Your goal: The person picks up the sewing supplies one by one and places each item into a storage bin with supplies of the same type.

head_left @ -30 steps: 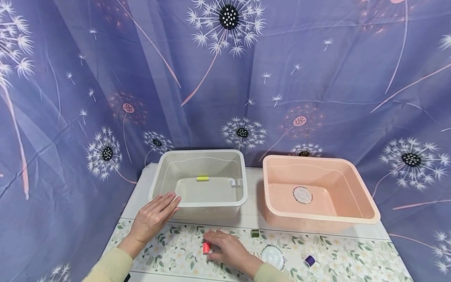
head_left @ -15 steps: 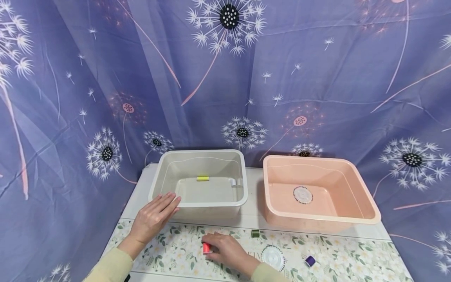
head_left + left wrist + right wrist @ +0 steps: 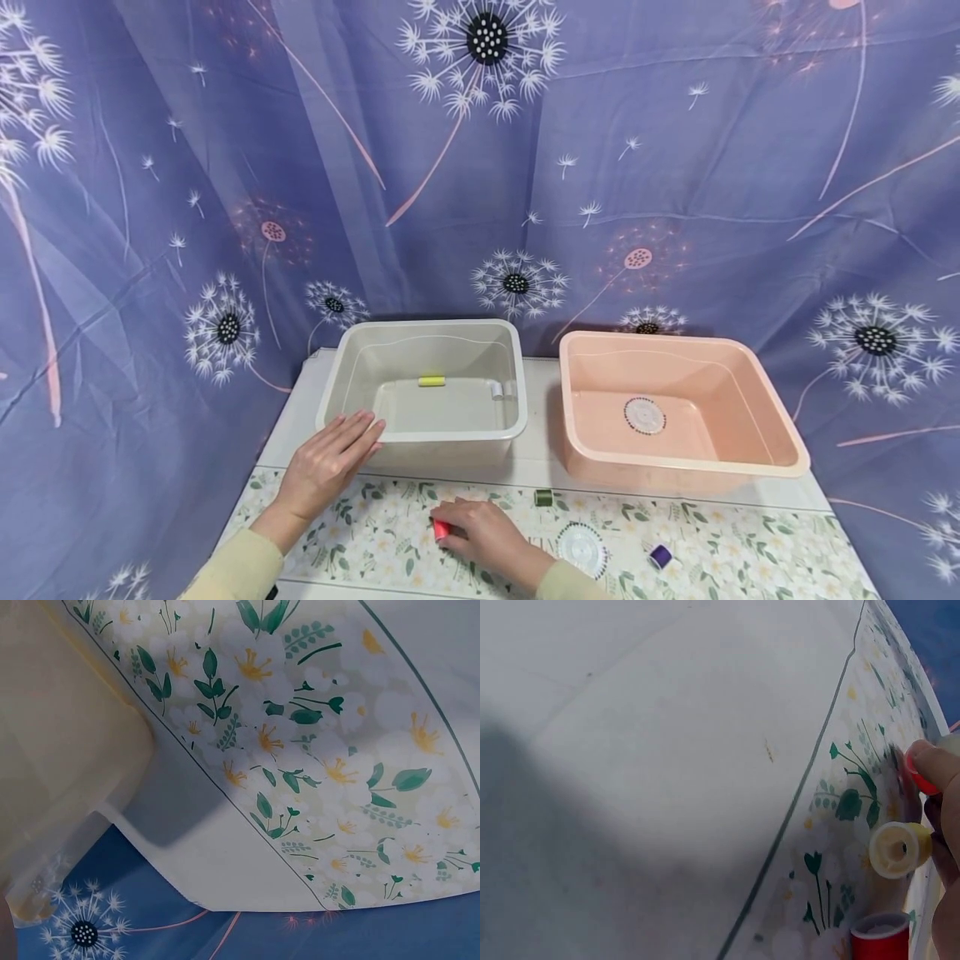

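Observation:
My right hand (image 3: 483,537) pinches a neon-red spool of thread (image 3: 441,530) just above the floral mat, thumb on one side and fingers on the other. In the right wrist view the red spool (image 3: 919,771) shows beside the thumb. A yellow spool (image 3: 900,850) lies close by the fingers, and a darker red spool (image 3: 881,941) stands below it; the hand hides both in the head view. My left hand (image 3: 326,462) rests with extended fingers on the front left rim of the grey bin (image 3: 450,435). Its thumb is out of sight.
Inside the grey bin lie a yellow spool (image 3: 431,381) and a white spool (image 3: 497,390). The peach bin (image 3: 675,462) contains a pin wheel (image 3: 644,415). On the mat are a green spool (image 3: 543,497), another pin wheel (image 3: 582,549) and a purple spool (image 3: 660,556).
My right fingers have closed in on the neon-red spool, which now tilts and is more covered. The left hand stays put on the rim.

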Available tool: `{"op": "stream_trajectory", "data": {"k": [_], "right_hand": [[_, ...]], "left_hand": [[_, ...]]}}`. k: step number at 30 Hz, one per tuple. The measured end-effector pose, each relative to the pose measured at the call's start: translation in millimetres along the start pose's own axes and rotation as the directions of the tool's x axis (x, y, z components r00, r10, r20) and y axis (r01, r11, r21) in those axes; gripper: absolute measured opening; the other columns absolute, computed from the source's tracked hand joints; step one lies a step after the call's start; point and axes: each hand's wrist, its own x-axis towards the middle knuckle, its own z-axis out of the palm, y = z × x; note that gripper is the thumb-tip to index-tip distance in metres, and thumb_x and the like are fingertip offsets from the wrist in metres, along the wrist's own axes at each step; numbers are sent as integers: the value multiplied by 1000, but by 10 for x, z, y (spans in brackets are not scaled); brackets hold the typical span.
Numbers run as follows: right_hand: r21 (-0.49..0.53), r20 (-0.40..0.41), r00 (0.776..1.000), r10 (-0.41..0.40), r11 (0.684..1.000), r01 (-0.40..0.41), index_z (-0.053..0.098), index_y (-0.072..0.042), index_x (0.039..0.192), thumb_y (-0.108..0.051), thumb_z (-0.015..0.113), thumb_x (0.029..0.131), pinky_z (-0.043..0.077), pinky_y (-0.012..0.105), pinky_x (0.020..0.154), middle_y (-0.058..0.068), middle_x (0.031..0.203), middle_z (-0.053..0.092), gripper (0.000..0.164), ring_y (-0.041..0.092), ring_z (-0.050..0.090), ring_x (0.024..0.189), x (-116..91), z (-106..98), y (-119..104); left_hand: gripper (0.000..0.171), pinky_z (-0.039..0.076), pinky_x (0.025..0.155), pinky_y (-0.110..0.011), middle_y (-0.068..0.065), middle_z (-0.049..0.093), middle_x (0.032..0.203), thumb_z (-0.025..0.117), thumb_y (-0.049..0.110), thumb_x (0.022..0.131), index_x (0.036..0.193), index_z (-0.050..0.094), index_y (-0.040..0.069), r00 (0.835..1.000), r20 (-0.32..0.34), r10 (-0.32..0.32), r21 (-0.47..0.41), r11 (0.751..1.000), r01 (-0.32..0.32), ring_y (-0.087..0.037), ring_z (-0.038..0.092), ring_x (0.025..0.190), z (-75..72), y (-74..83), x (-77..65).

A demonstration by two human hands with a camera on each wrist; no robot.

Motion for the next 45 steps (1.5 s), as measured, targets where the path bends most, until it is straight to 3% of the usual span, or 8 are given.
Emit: {"op": "stream_trajectory", "data": {"k": [5,15,18,22,27,40,42,45], "right_hand": [[-10,-29,999,-22,1000,22,75,-11,132,-24,79,100,61,37,106,3,131,76,35,19,73,122,-61,-108,-18],[23,-9,999,-38,999,39,75,-9,134,-22,80,99,60,34,107,3,133,76,38,19,72,124,-116,-428,-73],[4,-16,999,-48,999,48,75,-9,134,-23,80,98,60,35,106,3,133,75,38,19,72,123,-131,-499,-89],[-9,-24,999,-47,999,47,75,-10,134,-25,80,98,60,36,107,3,134,75,39,19,71,125,-139,-562,-103],[2,-36,997,-61,998,61,74,-11,136,-22,80,98,60,35,107,5,136,74,40,18,71,126,-127,-652,-124],[-68,-90,967,-237,970,232,75,-12,134,-26,82,96,55,27,110,1,133,75,41,12,70,125,-76,-993,-296],[-79,-106,960,-260,964,253,76,-13,133,-27,81,97,55,25,110,0,132,76,40,12,70,125,-64,-1066,-322],[-80,-124,951,-284,958,276,76,-13,132,-26,82,96,53,24,111,-1,131,76,39,12,69,127,-34,-1185,-354]], "left_hand": [[44,65,84,-54,-12,81,114,47,35,116,122,80,8,1000,-1,-2,0,1000,2,-30,80,99,9,4,2],[43,65,83,-55,-13,81,114,48,35,116,122,81,7,1000,-7,-8,-11,1000,8,-31,80,99,10,16,-10],[43,62,97,-51,-13,80,115,48,35,115,122,81,7,1000,-11,-12,-14,1000,12,-31,80,99,18,24,-14],[43,44,120,-38,-13,80,115,48,35,115,121,81,7,1000,-17,-20,-20,1000,20,-32,80,99,19,28,-17],[43,33,126,-31,-13,80,115,48,35,115,121,81,7,1000,-20,-19,-25,1000,19,-32,80,99,19,29,-11],[43,34,126,-32,-14,81,114,49,34,115,121,81,7,999,-33,-14,-24,1000,13,-33,80,99,20,24,-25],[43,40,123,-36,-13,81,114,48,35,115,121,81,7,999,-33,-15,-17,1000,15,-32,80,99,21,25,-27],[44,56,108,-47,-13,81,113,47,36,116,121,81,8,999,-31,-17,-9,1000,17,-32,80,98,22,26,-26]]}}
